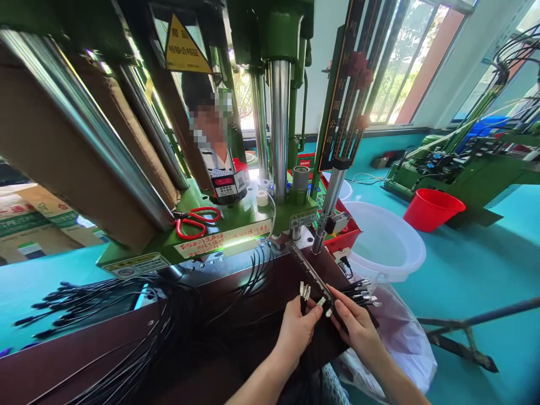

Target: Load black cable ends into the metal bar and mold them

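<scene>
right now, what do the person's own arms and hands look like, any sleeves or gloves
The left forearm and right forearm are bare where they show, tapering towards the wrists, with no sleeve, watch or bracelet visible. The left grip and right grip wear no gloves, and I can make out no rings. Pale patterned cloth shows between the forearms, possibly clothing.

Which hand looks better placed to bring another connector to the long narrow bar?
Probably the left hand: it holds several metal-ended connectors close beside the bar, while the right hand is at the bar's near end.
</scene>
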`<state>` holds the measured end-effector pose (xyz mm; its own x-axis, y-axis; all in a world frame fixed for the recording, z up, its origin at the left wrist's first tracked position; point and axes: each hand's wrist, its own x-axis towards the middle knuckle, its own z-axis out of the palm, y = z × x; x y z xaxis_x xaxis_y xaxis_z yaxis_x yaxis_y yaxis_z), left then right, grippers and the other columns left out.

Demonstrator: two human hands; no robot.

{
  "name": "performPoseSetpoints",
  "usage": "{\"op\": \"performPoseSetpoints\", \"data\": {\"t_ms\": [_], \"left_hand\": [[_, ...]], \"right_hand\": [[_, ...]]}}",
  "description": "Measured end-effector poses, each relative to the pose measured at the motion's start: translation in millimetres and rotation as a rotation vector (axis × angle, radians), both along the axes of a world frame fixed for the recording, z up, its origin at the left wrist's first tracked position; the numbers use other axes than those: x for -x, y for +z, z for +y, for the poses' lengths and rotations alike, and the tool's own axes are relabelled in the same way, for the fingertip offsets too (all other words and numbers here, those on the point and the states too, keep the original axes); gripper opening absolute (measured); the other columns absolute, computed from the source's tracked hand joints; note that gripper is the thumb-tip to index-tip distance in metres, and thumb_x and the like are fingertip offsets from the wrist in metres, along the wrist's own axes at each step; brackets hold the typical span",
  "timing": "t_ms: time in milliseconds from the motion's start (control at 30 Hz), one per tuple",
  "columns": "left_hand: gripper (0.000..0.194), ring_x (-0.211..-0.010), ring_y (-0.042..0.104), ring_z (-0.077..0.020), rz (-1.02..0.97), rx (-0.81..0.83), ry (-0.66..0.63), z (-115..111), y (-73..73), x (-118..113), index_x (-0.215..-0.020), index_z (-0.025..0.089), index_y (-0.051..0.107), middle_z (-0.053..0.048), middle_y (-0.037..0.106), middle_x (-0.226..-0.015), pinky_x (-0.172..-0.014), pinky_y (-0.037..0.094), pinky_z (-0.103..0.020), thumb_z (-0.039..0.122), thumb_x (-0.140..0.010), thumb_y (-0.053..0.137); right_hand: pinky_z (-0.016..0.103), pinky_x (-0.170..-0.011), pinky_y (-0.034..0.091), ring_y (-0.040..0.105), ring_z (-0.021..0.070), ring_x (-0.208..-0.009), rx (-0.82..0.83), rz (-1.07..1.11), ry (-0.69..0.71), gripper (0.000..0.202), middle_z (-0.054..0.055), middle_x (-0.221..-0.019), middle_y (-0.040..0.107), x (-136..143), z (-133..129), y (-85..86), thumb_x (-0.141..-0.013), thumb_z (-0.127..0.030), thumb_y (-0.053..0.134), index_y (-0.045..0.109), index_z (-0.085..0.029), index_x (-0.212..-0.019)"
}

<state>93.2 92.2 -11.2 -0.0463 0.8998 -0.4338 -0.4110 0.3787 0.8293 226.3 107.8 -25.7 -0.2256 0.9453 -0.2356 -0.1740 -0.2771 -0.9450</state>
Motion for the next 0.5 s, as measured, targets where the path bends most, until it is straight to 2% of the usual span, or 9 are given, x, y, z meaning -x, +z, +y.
{"op": "performPoseSetpoints", "data": {"t_ms": [133, 233, 333, 400, 500], "left_hand": [[0.039, -0.027, 0.020, -0.0021, 0.038, -0.023, -0.075, 0, 0.7, 2, -0.060, 0.020, 0.041, 0.012, 0.029, -0.033, -0.029, 0.012, -0.018, 0.046, -0.058, 0.069], [0.042, -0.027, 0.019, -0.0020, 0.021, -0.017, -0.075, 0, 0.4, 3, -0.060, 0.020, 0.039, 0.013, 0.028, -0.033, -0.030, 0.011, -0.018, 0.049, -0.055, 0.069], [0.041, -0.028, 0.018, -0.0017, 0.033, -0.008, -0.046, -2, -1.9, 3, -0.060, 0.020, 0.040, 0.013, 0.027, -0.033, -0.031, 0.011, -0.018, 0.047, -0.055, 0.070], [0.039, -0.029, 0.021, -0.0019, 0.072, -0.032, -0.011, -4, -5.2, 2, -0.060, 0.019, 0.042, 0.012, 0.028, -0.034, -0.032, 0.014, -0.018, 0.045, -0.056, 0.070], [0.036, -0.033, 0.030, -0.0042, 0.152, -0.120, 0.036, -5, -9.3, 5, -0.061, 0.017, 0.047, 0.009, 0.035, -0.038, -0.036, 0.023, -0.019, 0.047, -0.061, 0.066]], "right_hand": [[0.024, -0.052, 0.041, 0.048, 0.0121, -0.055, -0.037, -0.042, 0.032, 0.042, 0.001, -0.071, 0.060, -3, 2, -3.3, -0.075, -0.047, 0.061, 0.060, -0.028, -0.112], [0.023, -0.046, 0.034, 0.044, 0.0116, -0.052, -0.085, -0.079, 0.083, 0.047, 0.002, -0.070, 0.058, -5, 2, -7.0, -0.077, -0.048, 0.057, 0.056, -0.024, -0.118], [0.022, -0.044, 0.026, 0.038, 0.0110, -0.050, -0.193, -0.175, 0.123, 0.048, -0.001, -0.061, 0.051, -6, 0, -9.7, -0.082, -0.047, 0.051, 0.051, -0.022, -0.123], [0.023, -0.046, 0.026, 0.037, 0.0119, -0.050, -0.284, -0.252, 0.137, 0.049, -0.003, -0.055, 0.044, -4, -1, -10.2, -0.083, -0.046, 0.049, 0.050, -0.020, -0.125], [0.023, -0.045, 0.028, 0.037, 0.0121, -0.051, -0.269, -0.240, 0.122, 0.050, -0.003, -0.053, 0.042, -2, -2, -9.6, -0.082, -0.047, 0.051, 0.052, -0.019, -0.123]]}}
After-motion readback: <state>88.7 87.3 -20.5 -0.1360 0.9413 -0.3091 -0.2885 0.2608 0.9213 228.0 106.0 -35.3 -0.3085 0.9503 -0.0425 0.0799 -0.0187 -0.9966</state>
